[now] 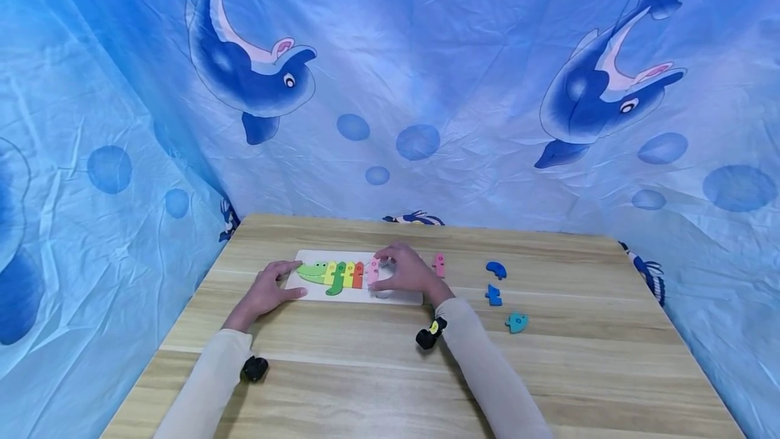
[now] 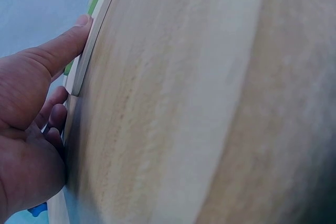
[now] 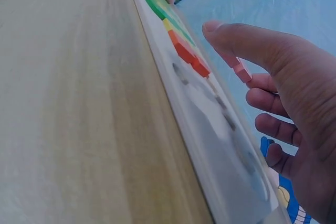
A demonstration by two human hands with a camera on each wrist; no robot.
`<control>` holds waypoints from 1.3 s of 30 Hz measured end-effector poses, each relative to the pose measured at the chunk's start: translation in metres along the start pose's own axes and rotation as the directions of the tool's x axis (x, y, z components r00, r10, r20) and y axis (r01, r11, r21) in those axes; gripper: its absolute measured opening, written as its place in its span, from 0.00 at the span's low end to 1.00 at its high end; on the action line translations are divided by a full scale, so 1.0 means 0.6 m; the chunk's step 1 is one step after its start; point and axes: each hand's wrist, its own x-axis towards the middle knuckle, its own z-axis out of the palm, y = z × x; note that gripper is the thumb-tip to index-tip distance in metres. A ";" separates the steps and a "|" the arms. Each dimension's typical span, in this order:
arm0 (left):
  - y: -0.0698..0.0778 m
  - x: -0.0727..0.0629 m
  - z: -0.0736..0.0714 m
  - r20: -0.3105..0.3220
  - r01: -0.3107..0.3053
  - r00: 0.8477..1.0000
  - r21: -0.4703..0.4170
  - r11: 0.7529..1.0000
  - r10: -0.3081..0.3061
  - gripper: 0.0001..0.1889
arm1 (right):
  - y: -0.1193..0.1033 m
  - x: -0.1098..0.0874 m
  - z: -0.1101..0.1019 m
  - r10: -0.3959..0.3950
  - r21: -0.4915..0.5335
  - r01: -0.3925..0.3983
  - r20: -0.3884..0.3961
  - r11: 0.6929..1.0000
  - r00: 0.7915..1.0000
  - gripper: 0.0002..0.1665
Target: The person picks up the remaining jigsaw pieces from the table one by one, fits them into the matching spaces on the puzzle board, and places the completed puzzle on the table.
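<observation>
A white puzzle board [image 1: 356,297] lies on the table with a crocodile's green head [image 1: 313,272] and yellow, green and orange-red body pieces in its left half. My left hand [image 1: 268,288] grips the board's left end, its thumb along the near edge in the left wrist view. Between thumb and fingers, my right hand [image 1: 407,269] pinches a pink puzzle piece [image 3: 241,72] by its ends. In the right wrist view that piece is raised over the board, beside the orange-red piece [image 3: 184,50]. The board's right half shows bare recesses, partly hidden by my right hand.
Just right of the board lies another pink piece [image 1: 439,265]. Farther right are a curved blue piece [image 1: 496,269], a blue body piece [image 1: 493,295] and a teal piece [image 1: 516,322]. A blue dolphin-print curtain [image 1: 475,175] hangs behind the wooden table [image 1: 341,371].
</observation>
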 end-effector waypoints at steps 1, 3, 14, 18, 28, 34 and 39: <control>0.000 0.000 0.000 0.001 -0.002 1.000 0.003 1.000 0.002 0.41 | 0.000 0.001 0.001 -0.001 -0.001 0.001 0.003 1.000 1.000 0.46; 0.001 0.001 -0.001 0.001 0.007 1.000 -0.004 1.000 -0.007 0.40 | 0.000 0.002 0.004 0.003 -0.006 -0.003 0.011 1.000 1.000 0.46; 0.006 -0.002 0.002 -0.001 0.012 1.000 -0.008 1.000 -0.012 0.40 | -0.001 0.006 0.017 0.065 0.033 -0.066 0.036 0.997 0.997 0.44; 0.006 -0.002 0.002 -0.002 0.014 1.000 -0.008 1.000 -0.014 0.40 | -0.001 0.007 0.020 0.072 0.045 -0.074 0.041 0.996 0.997 0.44; 0.000 0.001 0.001 -0.015 0.017 1.000 -0.009 1.000 -0.017 0.40 | -0.002 0.011 0.020 0.058 0.055 -0.060 0.039 0.997 0.998 0.44; -0.001 0.000 0.000 -0.024 0.001 1.000 0.002 1.000 -0.001 0.40 | 0.003 0.014 0.027 0.066 0.057 -0.068 0.043 0.996 0.997 0.45; -0.002 -0.001 0.000 -0.019 -0.011 1.000 0.007 1.000 0.011 0.40 | 0.003 0.013 0.031 0.094 0.053 -0.097 0.060 0.994 0.994 0.46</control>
